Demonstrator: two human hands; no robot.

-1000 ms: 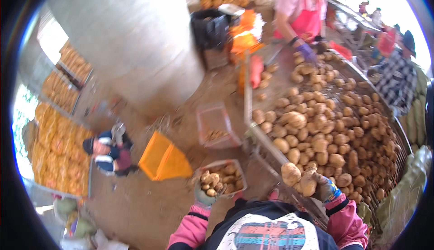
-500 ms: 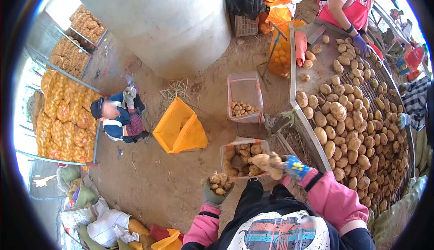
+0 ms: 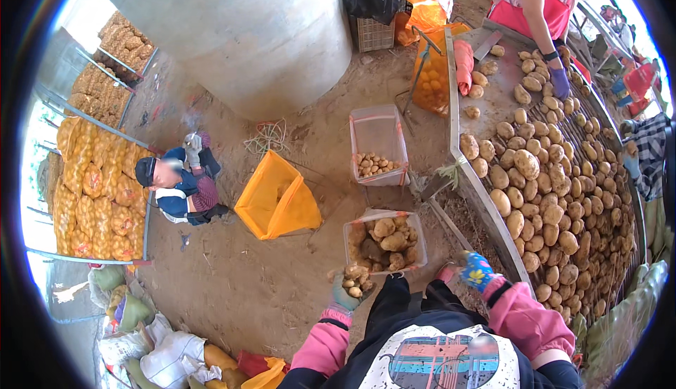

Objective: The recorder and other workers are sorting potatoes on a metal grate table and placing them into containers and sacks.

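Note:
My left hand, in a grey-green glove, is closed around several small potatoes, just left of the near crate's front corner. My right hand, in a blue glove with a yellow pattern, hangs between that crate and the sorting table's edge; its fingertips are blurred, so a hold cannot be made out. The clear plastic crate in front of me contains larger potatoes. To my right, the slatted sorting table carries a thick spread of potatoes.
Beyond the near crate stands another clear crate with small potatoes. An open orange bag stands left of them. One person is at left; another reaches over the table's far end. Sacks lie at lower left.
My right hand has moved right, away from the near crate, and the potatoes blurred beside it are gone from there. More potatoes show in that crate. My left hand still holds its potatoes.

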